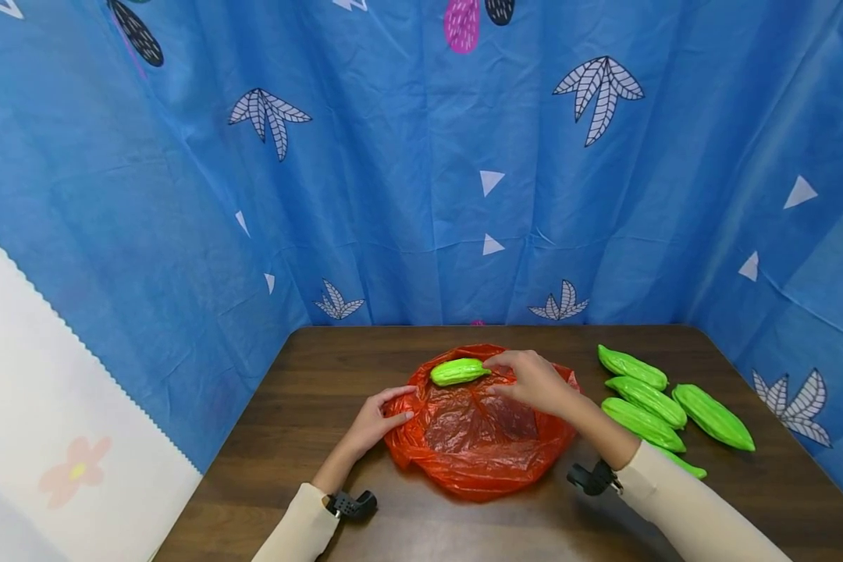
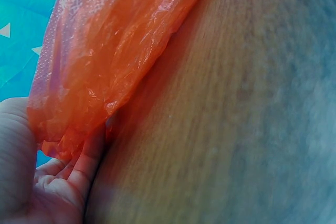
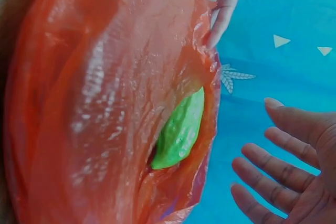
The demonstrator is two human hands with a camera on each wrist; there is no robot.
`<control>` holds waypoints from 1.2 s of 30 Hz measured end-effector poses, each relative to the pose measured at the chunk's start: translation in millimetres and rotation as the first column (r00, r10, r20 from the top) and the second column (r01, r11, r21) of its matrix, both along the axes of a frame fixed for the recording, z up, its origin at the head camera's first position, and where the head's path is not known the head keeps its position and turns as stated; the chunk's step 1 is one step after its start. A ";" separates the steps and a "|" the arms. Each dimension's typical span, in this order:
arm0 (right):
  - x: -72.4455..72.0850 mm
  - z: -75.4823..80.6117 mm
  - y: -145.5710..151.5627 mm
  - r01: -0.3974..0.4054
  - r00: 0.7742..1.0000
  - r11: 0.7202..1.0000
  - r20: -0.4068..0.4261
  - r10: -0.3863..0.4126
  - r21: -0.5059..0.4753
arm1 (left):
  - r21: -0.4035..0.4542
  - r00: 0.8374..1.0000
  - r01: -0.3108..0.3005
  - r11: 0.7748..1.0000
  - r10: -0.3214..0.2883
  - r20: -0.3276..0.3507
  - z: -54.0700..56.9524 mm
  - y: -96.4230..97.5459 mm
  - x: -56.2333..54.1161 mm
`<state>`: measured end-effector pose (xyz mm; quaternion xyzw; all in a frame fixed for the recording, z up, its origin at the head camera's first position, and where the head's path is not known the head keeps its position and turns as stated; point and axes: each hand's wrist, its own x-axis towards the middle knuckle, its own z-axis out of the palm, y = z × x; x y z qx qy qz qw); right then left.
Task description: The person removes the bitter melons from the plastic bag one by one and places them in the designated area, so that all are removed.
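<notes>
A red plastic bag (image 1: 478, 468) lies spread with its mouth facing up on the table. Inside, near its far rim, rests a single bright green bitter melon (image 1: 458, 372), ridged and glossy. My left hand (image 1: 379, 421) holds the bag's left rim, the film passing between thumb and fingers in the left wrist view. Over the bag's far right part is my right hand (image 1: 534, 381). Its fingers (image 3: 275, 169) are spread and hold nothing, apart from the bitter melon in the right wrist view.
Several more bitter melons (image 1: 646, 402) lie grouped on the right of the brown wooden table (image 1: 323, 359), partly behind my right forearm. A blue patterned curtain (image 1: 393, 195) hangs behind the table and along its sides. White cloth (image 1: 56, 390) shows at the far left.
</notes>
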<state>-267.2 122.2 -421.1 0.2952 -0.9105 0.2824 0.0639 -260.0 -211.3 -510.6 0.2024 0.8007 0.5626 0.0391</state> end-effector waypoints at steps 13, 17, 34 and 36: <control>-28.3 -1.8 -18.8 -0.041 0.999 0.999 0.021 0.041 0.020 | 0.026 0.999 -0.043 0.999 0.042 0.015 -5.4 2.2 -1.0; -36.9 -4.7 -22.1 -0.042 0.998 0.999 0.037 0.041 0.009 | 0.026 0.999 -0.045 0.999 0.045 0.007 -6.0 3.0 -1.0; -64.3 -19.9 -31.6 -0.033 0.995 0.998 0.091 0.029 0.048 | 0.030 0.998 -0.055 0.998 0.054 0.012 -3.8 5.2 0.4; -66.2 -23.3 -33.8 -0.021 0.996 0.998 0.088 0.015 0.064 | 0.026 0.999 -0.052 0.998 0.052 0.013 -3.5 4.7 0.2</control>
